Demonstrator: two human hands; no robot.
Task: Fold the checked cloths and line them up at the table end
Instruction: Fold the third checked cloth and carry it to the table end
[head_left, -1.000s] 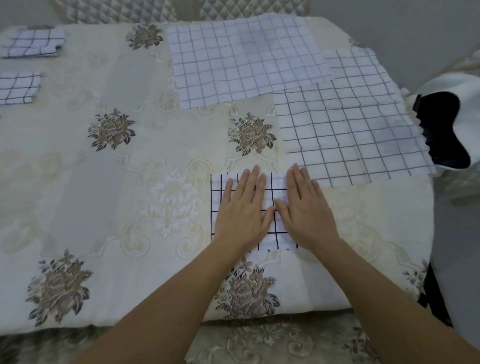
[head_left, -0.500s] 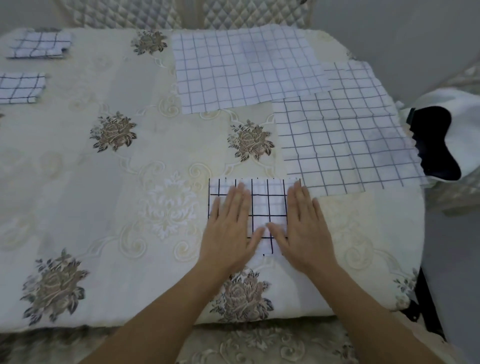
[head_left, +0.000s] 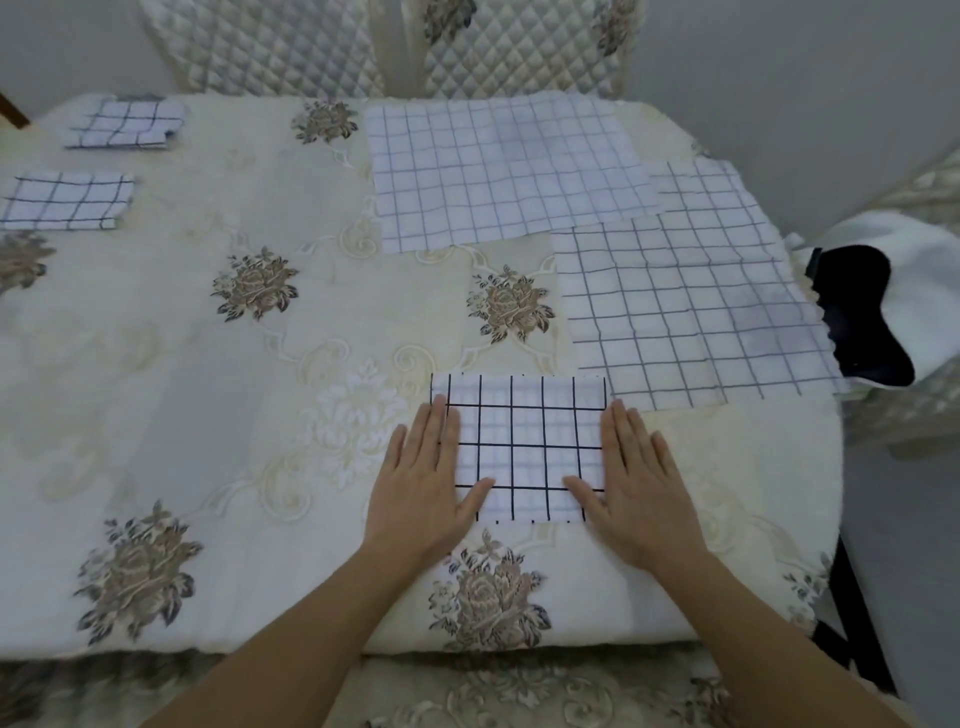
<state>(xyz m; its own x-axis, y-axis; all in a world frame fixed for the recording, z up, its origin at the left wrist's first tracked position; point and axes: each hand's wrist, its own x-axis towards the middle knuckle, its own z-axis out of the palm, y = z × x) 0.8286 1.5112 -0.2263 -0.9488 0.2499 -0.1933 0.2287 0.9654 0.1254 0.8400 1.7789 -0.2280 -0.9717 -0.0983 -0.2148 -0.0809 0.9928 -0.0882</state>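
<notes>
Folded checked cloth (head_left: 524, 441) lay near the front edge of the table (head_left: 208, 364), right of centre, bold black grid facing up. Left hand (head_left: 421, 493) lay flat on its left edge, fingers straight and together, thumb splayed onto the cloth, gripping nothing. Right hand (head_left: 639, 493) mirrored it on the right edge, also flat, with its thumb on the cloth. The palms covered the cloth's side edges and near corners, so the layer count was not readable.

Two unfolded cloths lay beyond. The far open cloth (head_left: 498, 166) was at the back of the table, and the right open cloth (head_left: 691, 306) reached the right rim. The far one probably overlapped the right one's back corner, but the seam was faint. The right open cloth's near corner sat just beside the folded cloth's far right corner; whether they touched could not be told.

At the far left end a small folded cloth (head_left: 124, 124) lay whole. A second folded cloth (head_left: 62, 200), nearer the camera, was cut by the left frame edge. Quilted chair backs (head_left: 270, 47) behind the table were cropped at the top. A white and black item (head_left: 883, 312) off the right rim was partly cut off and unidentifiable. Both forearms ran out at the bottom.
</notes>
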